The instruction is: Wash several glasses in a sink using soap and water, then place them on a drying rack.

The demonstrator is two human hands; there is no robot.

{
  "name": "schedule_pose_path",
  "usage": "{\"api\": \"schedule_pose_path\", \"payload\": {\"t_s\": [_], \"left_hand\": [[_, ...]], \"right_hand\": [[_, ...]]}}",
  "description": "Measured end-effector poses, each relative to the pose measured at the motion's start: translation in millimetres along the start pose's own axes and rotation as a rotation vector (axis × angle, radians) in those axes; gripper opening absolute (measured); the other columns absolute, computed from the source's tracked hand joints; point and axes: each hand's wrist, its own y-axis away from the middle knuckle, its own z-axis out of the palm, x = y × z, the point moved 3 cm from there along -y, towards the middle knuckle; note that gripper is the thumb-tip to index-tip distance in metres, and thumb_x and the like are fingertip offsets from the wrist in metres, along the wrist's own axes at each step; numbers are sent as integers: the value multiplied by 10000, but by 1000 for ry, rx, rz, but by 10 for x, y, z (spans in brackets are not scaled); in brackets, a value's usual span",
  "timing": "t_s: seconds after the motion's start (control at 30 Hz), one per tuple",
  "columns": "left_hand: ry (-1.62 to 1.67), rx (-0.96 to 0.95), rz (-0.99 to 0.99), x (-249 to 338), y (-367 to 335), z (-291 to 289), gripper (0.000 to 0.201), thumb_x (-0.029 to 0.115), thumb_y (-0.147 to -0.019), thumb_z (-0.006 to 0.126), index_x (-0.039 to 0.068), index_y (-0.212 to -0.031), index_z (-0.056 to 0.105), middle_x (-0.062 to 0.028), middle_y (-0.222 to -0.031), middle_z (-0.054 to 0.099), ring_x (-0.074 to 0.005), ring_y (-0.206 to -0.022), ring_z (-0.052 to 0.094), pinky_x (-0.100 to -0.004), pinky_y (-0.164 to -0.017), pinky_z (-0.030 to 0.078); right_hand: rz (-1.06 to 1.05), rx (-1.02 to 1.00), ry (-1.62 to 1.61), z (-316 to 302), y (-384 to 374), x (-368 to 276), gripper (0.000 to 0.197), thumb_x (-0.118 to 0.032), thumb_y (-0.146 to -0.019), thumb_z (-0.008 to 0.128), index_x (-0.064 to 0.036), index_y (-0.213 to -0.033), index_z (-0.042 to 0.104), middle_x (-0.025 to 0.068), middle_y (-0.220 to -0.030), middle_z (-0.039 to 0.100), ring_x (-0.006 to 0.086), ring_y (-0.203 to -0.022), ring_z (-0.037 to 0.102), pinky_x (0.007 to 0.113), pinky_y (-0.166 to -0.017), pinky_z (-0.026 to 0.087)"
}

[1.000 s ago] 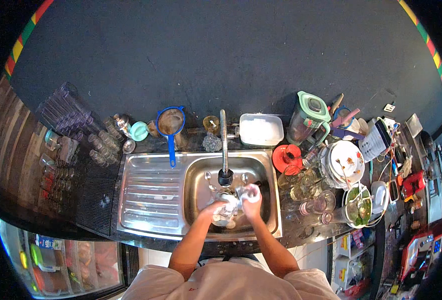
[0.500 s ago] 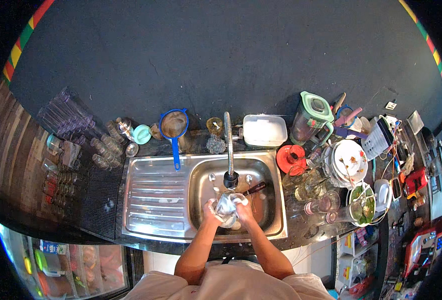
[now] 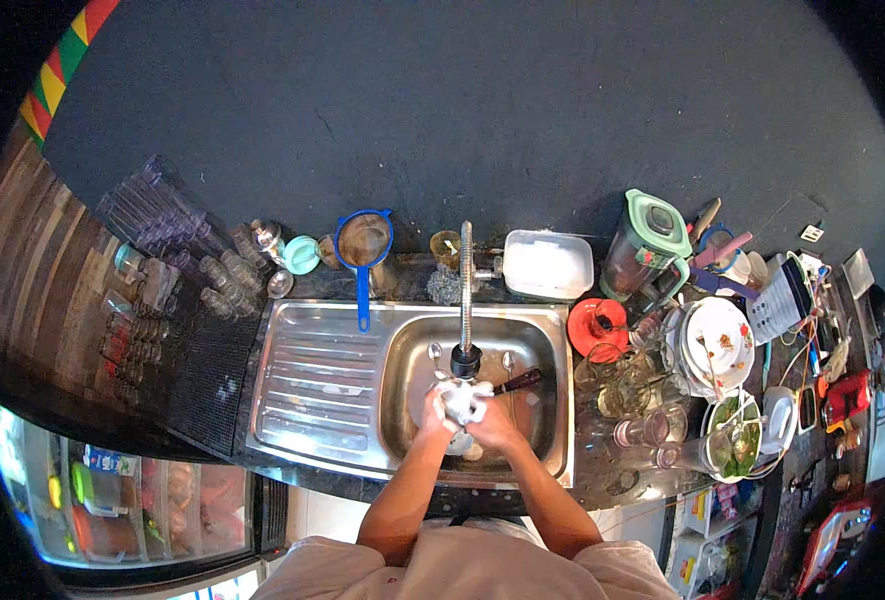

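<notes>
Both my hands are over the steel sink basin (image 3: 396, 360), just under the tap's black spout (image 3: 464, 361). Between them is a soapy clear glass (image 3: 461, 405), whitish with foam or water; its exact shape is hard to make out. My left hand (image 3: 436, 414) is curled around its left side. My right hand (image 3: 495, 429) grips it from the right, fingers partly covered by suds. In the basin lie a dark-handled utensil (image 3: 518, 381), its far end hidden by my hands, and small spoons, one spoon (image 3: 508, 360) right of the spout.
Left of the basin is the ribbed drainboard (image 3: 322, 365). A blue strainer (image 3: 363, 270) and a white tub (image 3: 548, 264) stand behind the sink. On the right crowd a red saucer (image 3: 584, 328), several glasses (image 3: 627, 395), stacked dirty plates (image 3: 717, 335) and a green-lidded blender (image 3: 652, 235).
My hands have drawn closer together around the glass and moved slightly up toward the spout. The whole view has shifted and turned a little.
</notes>
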Motion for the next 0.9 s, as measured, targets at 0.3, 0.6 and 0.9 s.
{"api": "schedule_pose_path", "payload": {"t_s": [0.3,0.6,0.9], "left_hand": [[-39,22,-182,-65,-34,61,288,282,-758,465,27,-858,555,-145,-858,593,-308,-807,575,-438,-768,468],[-13,215,-270,41,103,128,375,397,-726,479,88,-915,573,-103,-865,602,-315,-795,577,-485,-687,477],[26,123,-214,33,294,6,285,314,-763,511,51,-862,556,-114,-850,586,-293,-797,570,-433,-638,481]], "right_hand": [[667,-164,-1073,75,-67,792,217,-265,-828,452,-82,-878,556,13,-698,557,134,-568,550,266,-443,462],[-139,639,-216,-1547,-1109,-392,187,-11,-674,518,-29,-840,603,45,-779,612,137,-663,576,245,-600,450],[405,255,906,-1722,-1683,-618,699,-293,-637,604,-22,-1247,399,191,-1241,448,332,-1258,276,408,-1030,238]]}}
